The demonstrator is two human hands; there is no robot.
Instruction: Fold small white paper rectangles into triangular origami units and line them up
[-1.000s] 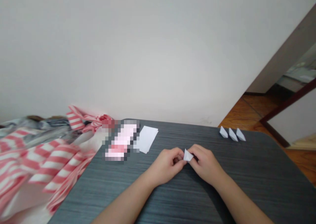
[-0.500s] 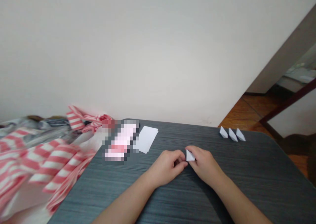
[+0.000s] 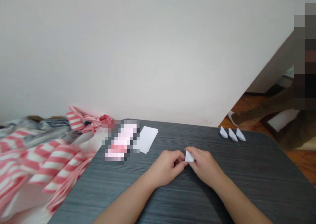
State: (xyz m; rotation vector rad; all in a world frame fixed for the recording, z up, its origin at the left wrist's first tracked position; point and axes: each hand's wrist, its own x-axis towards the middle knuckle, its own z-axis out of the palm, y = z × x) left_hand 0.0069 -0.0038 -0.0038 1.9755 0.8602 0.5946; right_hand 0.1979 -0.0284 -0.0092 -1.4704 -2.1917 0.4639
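A small piece of folded white paper (image 3: 189, 156) stands between my two hands above the dark table. My right hand (image 3: 203, 163) pinches it from the right, thumb in front and fingers behind. On the other side, my left hand (image 3: 169, 168) is closed, its curled fingertips and thumb at the paper's left edge. The fingers hide part of the paper. Three folded white paper pieces (image 3: 233, 135) sit in a row at the table's far right. To the left of my hands lies a small stack of white paper sheets (image 3: 148, 139).
A blurred pink-and-white oblong object (image 3: 123, 140) rests on the table (image 3: 128, 194) beside the sheets. Red-and-white striped cloth (image 3: 54, 158) is heaped at the left. A pale wall (image 3: 158, 53) rises behind. A person's leg (image 3: 266, 102) shows beyond the table at right.
The folded paper has shifted slightly left and tilted a little between my fingers. A person has come into view at the right edge.
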